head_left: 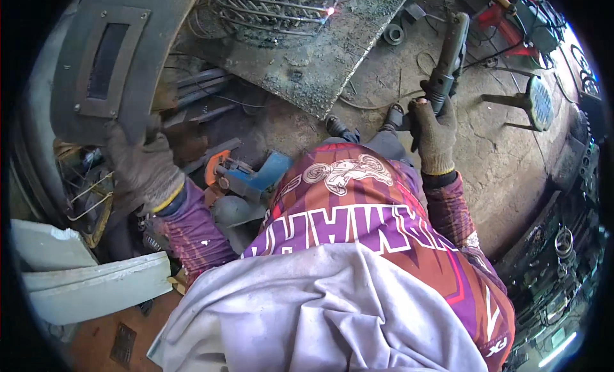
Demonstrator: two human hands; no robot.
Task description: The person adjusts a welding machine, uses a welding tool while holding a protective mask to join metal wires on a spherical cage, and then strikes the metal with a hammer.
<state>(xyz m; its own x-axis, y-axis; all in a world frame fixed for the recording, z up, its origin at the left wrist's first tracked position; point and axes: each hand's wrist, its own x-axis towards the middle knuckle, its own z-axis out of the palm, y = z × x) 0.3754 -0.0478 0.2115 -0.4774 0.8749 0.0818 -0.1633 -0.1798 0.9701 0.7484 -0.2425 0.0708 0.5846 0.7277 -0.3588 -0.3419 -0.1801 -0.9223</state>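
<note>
My left hand (146,167), in a grey work glove, grips the handle of a dark welding face shield (109,59) raised at the upper left. My right hand (435,132), also gloved, is closed around a welding electrode holder (451,55) that points up and away over the dirt floor. A metal wire grille (272,7) lies on a rough grey slab (313,65) at the top, with a small glowing spot (330,11) at its right edge. The holder's tip is apart from the grille.
An orange-and-blue angle grinder (246,175) lies on the ground below the slab. Red tools and cables (511,27) sit at the upper right, a round grey disc on a stand (540,103) to the right, white boards (89,282) at the lower left.
</note>
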